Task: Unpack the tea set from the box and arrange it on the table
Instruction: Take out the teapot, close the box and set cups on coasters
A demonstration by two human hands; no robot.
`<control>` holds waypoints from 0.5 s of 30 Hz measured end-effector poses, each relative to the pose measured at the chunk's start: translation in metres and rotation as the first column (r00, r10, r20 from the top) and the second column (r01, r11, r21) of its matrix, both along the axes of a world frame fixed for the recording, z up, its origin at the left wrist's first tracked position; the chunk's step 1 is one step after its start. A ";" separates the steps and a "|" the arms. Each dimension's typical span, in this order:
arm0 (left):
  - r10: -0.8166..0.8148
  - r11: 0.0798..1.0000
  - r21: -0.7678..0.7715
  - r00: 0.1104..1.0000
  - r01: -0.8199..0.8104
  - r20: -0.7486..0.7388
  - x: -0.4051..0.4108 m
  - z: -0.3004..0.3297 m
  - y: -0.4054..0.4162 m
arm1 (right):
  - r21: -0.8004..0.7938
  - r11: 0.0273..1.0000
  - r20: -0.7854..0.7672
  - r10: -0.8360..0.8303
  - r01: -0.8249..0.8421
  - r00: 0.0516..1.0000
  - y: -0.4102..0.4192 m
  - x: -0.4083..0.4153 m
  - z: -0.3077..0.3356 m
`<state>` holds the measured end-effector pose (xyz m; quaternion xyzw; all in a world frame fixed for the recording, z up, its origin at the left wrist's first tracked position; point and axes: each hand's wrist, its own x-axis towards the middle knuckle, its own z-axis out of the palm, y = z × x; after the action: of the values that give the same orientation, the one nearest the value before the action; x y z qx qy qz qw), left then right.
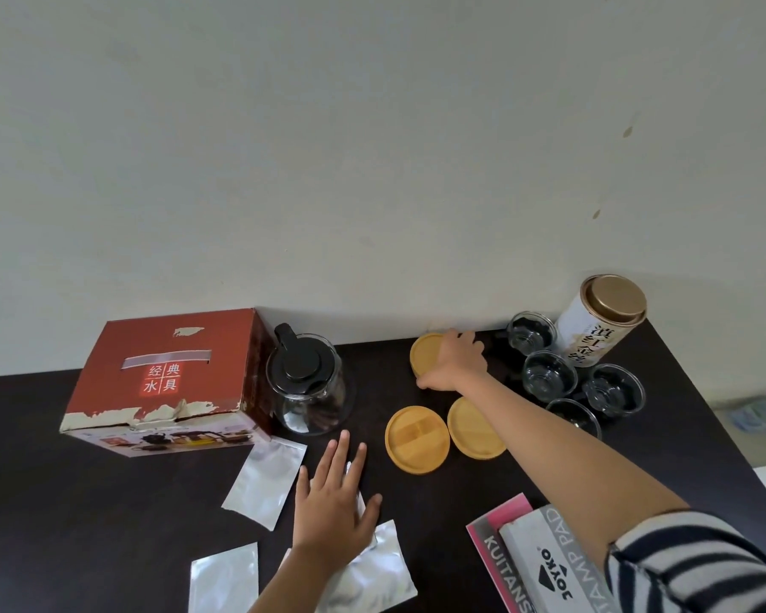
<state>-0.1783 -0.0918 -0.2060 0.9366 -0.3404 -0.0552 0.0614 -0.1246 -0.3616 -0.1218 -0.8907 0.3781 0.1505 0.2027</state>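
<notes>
The red tea set box [169, 378] stands at the back left of the dark table [63, 524]. Beside it is a glass teapot [308, 387] with a black lid. Near the wall my right hand [454, 362] grips a round wooden coaster [424, 352]. Two more wooden coasters [418, 439] [474, 429] lie side by side nearer to me. Several small glass cups [549, 376] cluster at the back right. My left hand [335, 495] lies flat, fingers spread, on a silver foil packet [368, 568].
A white tea tin [602, 323] with a gold lid stands against the wall behind the cups. Two more silver packets [264, 480] [224, 579] lie at the front left. A pink and grey stamp pad box [531, 564] sits under my right forearm.
</notes>
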 end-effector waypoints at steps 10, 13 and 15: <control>0.014 1.000 -0.008 1.000 -0.014 0.009 0.000 0.000 -0.001 | 0.002 0.995 0.071 0.102 -0.102 0.992 0.048 0.021 -0.007; 0.012 1.000 -0.008 1.000 -0.012 0.019 0.000 -0.001 0.000 | -0.008 0.994 0.067 0.112 -0.112 0.991 0.051 0.022 -0.009; 0.009 1.000 -0.013 1.000 -0.009 0.022 0.000 -0.002 0.000 | 0.007 0.993 0.074 0.114 -0.115 0.991 0.049 0.020 -0.009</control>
<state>-0.1782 -0.0917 -0.2079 0.9382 -0.3374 -0.0422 0.0641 -0.1047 -0.3122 -0.1310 -0.9147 0.3180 0.1312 0.2123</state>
